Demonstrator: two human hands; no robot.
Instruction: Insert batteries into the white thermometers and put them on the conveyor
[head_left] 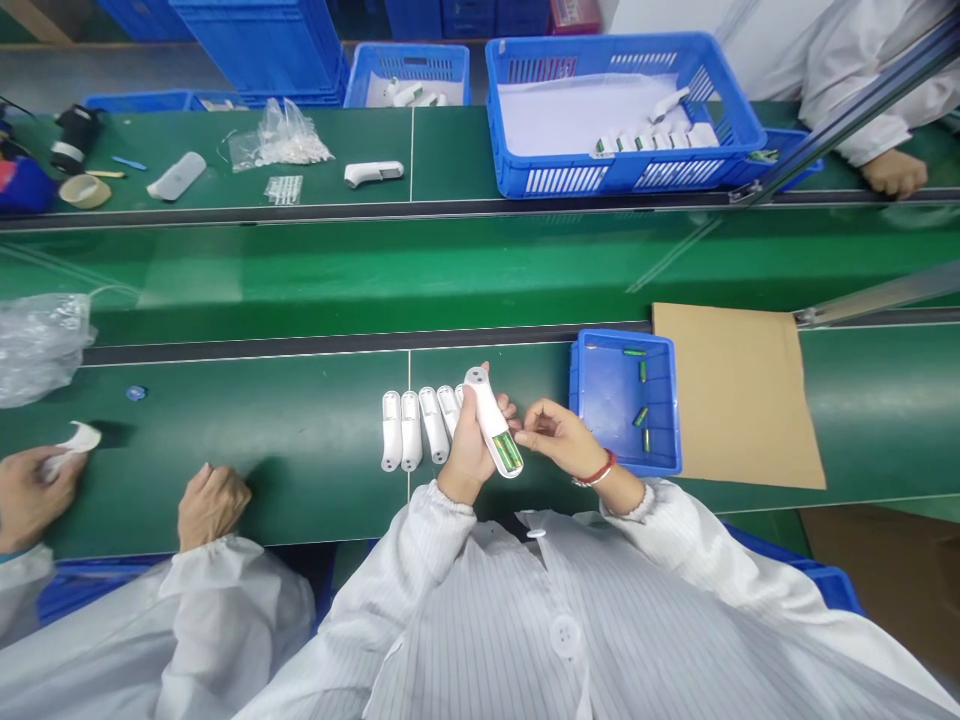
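Observation:
My left hand (465,448) is wrapped round a white handheld thermometer (487,402), tilted with its lower end towards me. Green batteries (508,452) lie side by side in its uncovered compartment. Just to the right, my right hand (561,438) has thumb and fingers drawn together near the thermometer; whatever is between the fingertips, if anything, is hidden. Several more white thermometers (410,430) stand in a row on the green bench, left of my left hand. A small blue bin (600,400) on the right holds several loose green batteries (640,416).
Flat cardboard (739,400) lies right of the bin. At left, a co-worker's hand (41,490) holds a white piece; the other hand (212,507) rests on the bench. Across the channel stand a large blue basket (622,185) with white devices and another person's hand (895,174).

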